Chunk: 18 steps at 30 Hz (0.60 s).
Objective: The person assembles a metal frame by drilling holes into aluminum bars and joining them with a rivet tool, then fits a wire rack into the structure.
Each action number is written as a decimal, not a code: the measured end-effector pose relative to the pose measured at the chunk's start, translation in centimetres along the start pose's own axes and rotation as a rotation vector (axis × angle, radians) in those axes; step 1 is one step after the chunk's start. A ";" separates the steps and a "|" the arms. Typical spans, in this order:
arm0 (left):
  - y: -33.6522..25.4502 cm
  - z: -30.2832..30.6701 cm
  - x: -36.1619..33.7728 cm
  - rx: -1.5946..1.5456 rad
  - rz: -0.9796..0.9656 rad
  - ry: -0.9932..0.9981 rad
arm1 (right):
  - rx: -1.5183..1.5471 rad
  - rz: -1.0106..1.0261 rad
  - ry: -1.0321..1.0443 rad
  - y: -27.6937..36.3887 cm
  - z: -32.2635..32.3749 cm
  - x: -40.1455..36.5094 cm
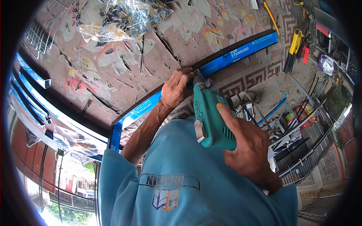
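My right hand (249,148) is wrapped round a green power drill (213,113), the thumb lying along its body. The drill's nose points at the long dark aluminium profile (245,52), which carries blue protective film printed "TOP STANDARD". Its tip seems to meet the profile just beside my left hand, but the bit itself is too small to make out. Fingers curled, my left hand (175,86) grips the same profile near its middle. At its left end the profile meets another film-covered piece (115,137) at a corner.
A clear plastic bag of rivets (130,17) lies on the worn floral tabletop (147,52). A yellow-handled tool (296,41) and an orange stick (271,18) are at the right. More profiles (34,94) are stacked left. Scrap (290,128) litters the ground beyond.
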State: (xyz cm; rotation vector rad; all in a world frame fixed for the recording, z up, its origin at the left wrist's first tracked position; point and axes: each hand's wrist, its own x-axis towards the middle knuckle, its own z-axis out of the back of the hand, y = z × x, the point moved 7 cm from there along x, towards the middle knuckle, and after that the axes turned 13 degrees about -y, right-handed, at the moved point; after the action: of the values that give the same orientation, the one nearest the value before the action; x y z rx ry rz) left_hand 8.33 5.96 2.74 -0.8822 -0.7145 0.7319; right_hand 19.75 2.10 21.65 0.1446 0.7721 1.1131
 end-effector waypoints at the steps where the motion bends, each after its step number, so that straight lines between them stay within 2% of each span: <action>1: 0.1 0.0 0.0 0.002 0.000 0.001 | 0.008 -0.003 -0.005 0.0 0.0 0.0; 7: 0.4 -0.3 -0.6 0.001 0.038 0.031 | 0.028 -0.033 -0.018 -0.3 -0.2 0.1; 11: 0.3 -0.2 -0.4 0.031 0.013 0.016 | 0.042 -0.013 0.007 0.3 2.6 -1.4; 13: 0.0 -0.2 -0.4 0.037 -0.008 -0.004 | 0.227 -0.126 -0.051 -0.7 4.4 -3.0; 15: 0.1 -0.3 -0.5 0.044 0.021 -0.019 | 0.205 -0.171 -0.047 -2.4 5.3 -5.6; 17: -0.1 -0.4 -0.6 0.070 -0.019 -0.062 | 0.295 -0.335 -0.235 -5.5 6.8 -7.8; 18: 0.0 -0.4 -0.6 0.069 0.045 -0.056 | 0.350 -0.399 -0.321 -7.2 7.3 -9.2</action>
State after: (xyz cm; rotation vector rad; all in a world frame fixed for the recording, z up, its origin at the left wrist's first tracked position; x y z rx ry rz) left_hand 8.35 5.29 2.39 -0.8198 -0.7172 0.8191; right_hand 27.72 -7.12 28.12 0.4342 0.6630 0.5523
